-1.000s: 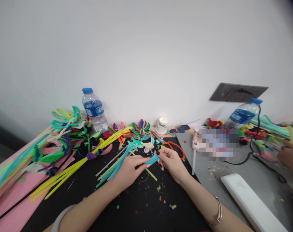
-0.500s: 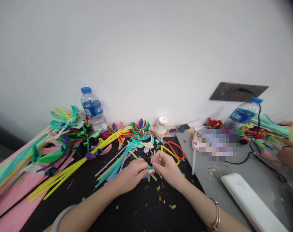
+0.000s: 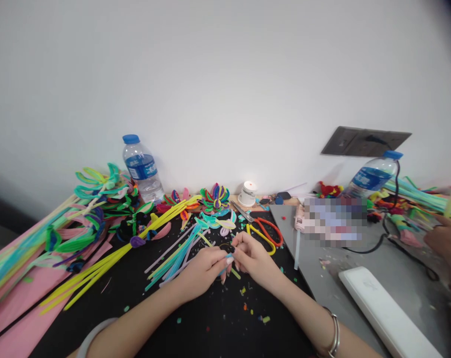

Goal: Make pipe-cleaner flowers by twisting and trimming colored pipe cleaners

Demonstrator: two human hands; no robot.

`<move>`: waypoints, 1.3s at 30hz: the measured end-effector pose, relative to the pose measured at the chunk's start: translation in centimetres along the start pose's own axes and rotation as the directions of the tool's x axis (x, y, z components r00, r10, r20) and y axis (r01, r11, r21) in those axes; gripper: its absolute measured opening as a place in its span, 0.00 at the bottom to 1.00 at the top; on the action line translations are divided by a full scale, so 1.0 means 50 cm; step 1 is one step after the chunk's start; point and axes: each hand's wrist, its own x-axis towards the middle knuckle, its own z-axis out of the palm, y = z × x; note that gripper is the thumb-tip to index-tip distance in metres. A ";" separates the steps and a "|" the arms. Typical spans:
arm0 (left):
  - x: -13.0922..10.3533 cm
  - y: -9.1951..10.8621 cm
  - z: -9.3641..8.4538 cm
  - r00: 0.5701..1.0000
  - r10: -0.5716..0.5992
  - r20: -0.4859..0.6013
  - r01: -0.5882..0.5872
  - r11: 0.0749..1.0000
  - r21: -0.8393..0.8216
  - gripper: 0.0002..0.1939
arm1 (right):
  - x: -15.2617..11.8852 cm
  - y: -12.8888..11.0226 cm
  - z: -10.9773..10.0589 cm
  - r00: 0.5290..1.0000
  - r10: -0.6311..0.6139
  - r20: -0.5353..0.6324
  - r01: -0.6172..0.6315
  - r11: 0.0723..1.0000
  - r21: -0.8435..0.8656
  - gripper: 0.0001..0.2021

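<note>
My left hand (image 3: 202, 269) is closed, its thumb and fingers pinching a light-blue pipe cleaner (image 3: 223, 271). My right hand (image 3: 256, 258) meets it from the other side, thumb and fingertips pressed together on the same piece. Most of the pipe cleaner is hidden by the fingers. A thin wire loop shows just behind the fingertips. Beyond my left hand lies a bunch of blue, green and lilac pipe cleaners (image 3: 183, 251). Scissors (image 3: 264, 233) with red and yellow handles rest open beyond my right hand.
Pipe-cleaner flowers (image 3: 215, 196) and yellow stems (image 3: 95, 273) lie to the left, near a water bottle (image 3: 142, 171). A white tub (image 3: 247, 194) stands by the wall. On the right are a glue gun (image 3: 299, 221), a white box (image 3: 385, 308) and another person's hand (image 3: 443, 238).
My fingers have shifted slightly around the blue pipe cleaner, and the left fingertips sit a little lower. Both hands stay together in the same place. The view has drifted slightly.
</note>
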 end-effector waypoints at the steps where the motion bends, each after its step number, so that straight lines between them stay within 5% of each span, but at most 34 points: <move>1: -0.001 -0.002 0.002 0.999 0.026 -0.026 -0.025 0.998 0.059 0.21 | -0.001 0.001 0.001 1.000 0.003 -0.017 -0.004 0.999 -0.054 0.08; 5: -0.007 -0.012 0.011 0.978 0.199 -0.064 -0.166 0.926 0.339 0.18 | -0.008 0.006 0.010 1.000 0.007 0.009 -0.005 0.965 -0.262 0.17; 9: -0.011 -0.016 0.019 0.955 0.293 -0.048 -0.231 0.834 0.501 0.15 | -0.009 0.004 0.015 0.999 0.035 0.012 -0.030 0.957 -0.289 0.13; 22: -0.013 -0.014 0.026 0.949 0.311 -0.054 -0.235 0.810 0.537 0.14 | 0.000 -0.002 -0.006 0.987 0.044 0.152 0.022 0.915 -0.403 0.14; 27: -0.013 -0.010 0.024 0.971 0.233 -0.059 -0.199 0.917 0.345 0.17 | -0.001 -0.006 -0.006 0.987 0.049 0.153 0.006 0.940 -0.342 0.12; 32: -0.010 0.000 0.017 0.998 0.053 -0.043 -0.056 0.996 -0.063 0.20 | -0.008 -0.027 -0.011 0.988 0.028 0.149 0.019 0.951 -0.309 0.13; 35: -0.006 0.002 0.016 1.000 -0.019 0.014 0.022 0.944 -0.330 0.21 | -0.011 -0.033 -0.010 0.991 0.005 0.134 0.038 0.947 -0.319 0.14; 39: -0.003 0.008 0.017 0.989 -0.094 0.113 0.145 0.744 -0.652 0.19 | -0.018 -0.029 -0.002 0.992 -0.097 0.083 0.120 0.929 -0.350 0.14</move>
